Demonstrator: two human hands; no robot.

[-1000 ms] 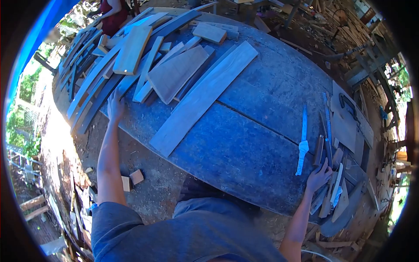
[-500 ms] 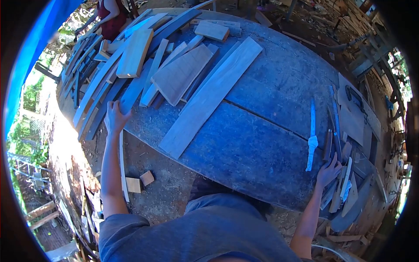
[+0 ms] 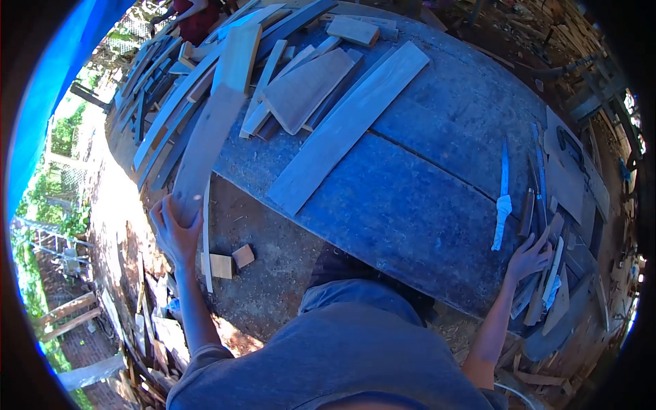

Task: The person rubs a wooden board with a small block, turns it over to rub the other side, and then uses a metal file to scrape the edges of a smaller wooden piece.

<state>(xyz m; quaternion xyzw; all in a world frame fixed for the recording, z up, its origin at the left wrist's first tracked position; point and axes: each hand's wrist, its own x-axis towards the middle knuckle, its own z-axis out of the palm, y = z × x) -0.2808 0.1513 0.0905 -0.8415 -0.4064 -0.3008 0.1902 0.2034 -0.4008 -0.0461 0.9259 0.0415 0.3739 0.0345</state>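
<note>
My left hand [image 3: 179, 231] is closed round the near end of a long wooden board [image 3: 210, 140], which slants up from the table's left edge toward the pile. My right hand [image 3: 529, 260] lies at the table's right side with its fingers apart, beside a wooden handle [image 3: 527, 212] and thin wood pieces. Left of it is a blade with a white-wrapped handle [image 3: 502, 217]. A wide plank [image 3: 350, 130] lies diagonally across the blue table [image 3: 383, 205], and a tapered board [image 3: 311, 91] rests to its left.
Stacked boards [image 3: 167, 113] cover the table's far left, where a person in red [image 3: 198, 24] stands. Two small wood blocks [image 3: 221, 266] lie on the ground. A flat panel with a dark clamp-like tool [image 3: 567, 147] is at the right.
My left hand has moved nearer to me and taken hold of a long board, which is now pulled out toward me from the pile. The whole view has shifted slightly.
</note>
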